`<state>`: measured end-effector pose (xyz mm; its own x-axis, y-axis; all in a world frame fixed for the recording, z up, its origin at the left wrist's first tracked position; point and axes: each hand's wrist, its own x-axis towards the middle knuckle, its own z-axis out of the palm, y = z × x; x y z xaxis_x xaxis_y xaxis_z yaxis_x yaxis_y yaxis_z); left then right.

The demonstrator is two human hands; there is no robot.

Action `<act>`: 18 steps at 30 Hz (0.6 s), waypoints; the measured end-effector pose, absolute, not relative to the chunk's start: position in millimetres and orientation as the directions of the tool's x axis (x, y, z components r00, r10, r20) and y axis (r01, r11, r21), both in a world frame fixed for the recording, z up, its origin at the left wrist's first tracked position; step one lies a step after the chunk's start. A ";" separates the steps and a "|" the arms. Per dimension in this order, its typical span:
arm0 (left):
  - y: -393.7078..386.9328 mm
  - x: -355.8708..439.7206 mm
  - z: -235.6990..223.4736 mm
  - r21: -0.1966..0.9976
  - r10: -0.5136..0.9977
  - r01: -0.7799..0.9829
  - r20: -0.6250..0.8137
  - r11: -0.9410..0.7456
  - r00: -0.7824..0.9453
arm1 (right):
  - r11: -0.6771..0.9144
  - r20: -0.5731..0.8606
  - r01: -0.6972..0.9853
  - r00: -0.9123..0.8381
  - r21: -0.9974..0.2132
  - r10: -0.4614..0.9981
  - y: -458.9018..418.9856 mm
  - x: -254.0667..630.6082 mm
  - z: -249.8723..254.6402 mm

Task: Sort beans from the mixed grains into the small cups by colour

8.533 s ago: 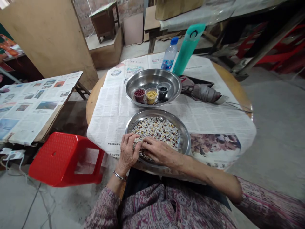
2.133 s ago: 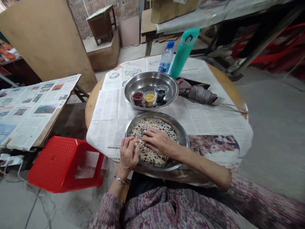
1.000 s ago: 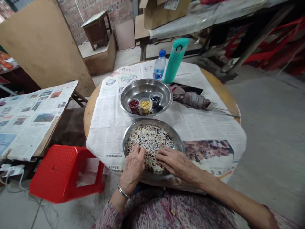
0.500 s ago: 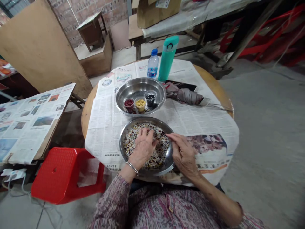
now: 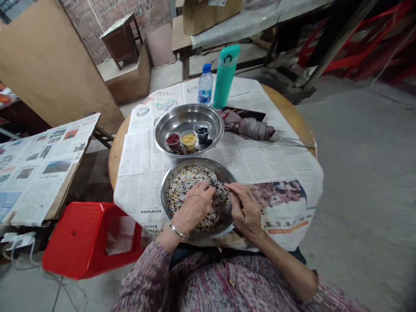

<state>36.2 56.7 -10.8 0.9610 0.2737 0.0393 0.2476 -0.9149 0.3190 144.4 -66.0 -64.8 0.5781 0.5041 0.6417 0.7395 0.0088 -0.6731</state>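
Observation:
A steel bowl (image 5: 227, 170) close to me holds a mix of white grains and dark, yellow and red beans (image 5: 188, 178). My left hand (image 5: 195, 205) is over the mix, fingers bent down and drawn together; what they pinch is hidden. At the bowl's right side, my right hand (image 5: 246, 209) has thumb and fingers closed together, fingertips over the mix; anything between them is too small to make out. Behind stands a larger steel basin (image 5: 180, 118) with clear cups of red beans (image 5: 173, 139), yellow beans (image 5: 189, 140) and black beans (image 5: 203, 132).
Newspaper (image 5: 136, 169) covers the round table (image 5: 114, 162). Behind the basin stand a water bottle (image 5: 205, 84) and a teal bottle (image 5: 225, 77). A folded grey umbrella (image 5: 250, 126) and a dark phone (image 5: 248, 113) lie right of it. A red stool (image 5: 81, 236) is at left.
My left hand has shifted right across the mix, toward my right hand, and its spread fingers have drawn together. My right hand stays by the bowl's right side, still pinched.

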 end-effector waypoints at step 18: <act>72.3 66.1 -5.1 0.188 0.426 0.413 0.029 -0.891 0.904 | -0.047 0.565 0.665 0.667 -0.745 0.487 -66.5 145.2 -65.0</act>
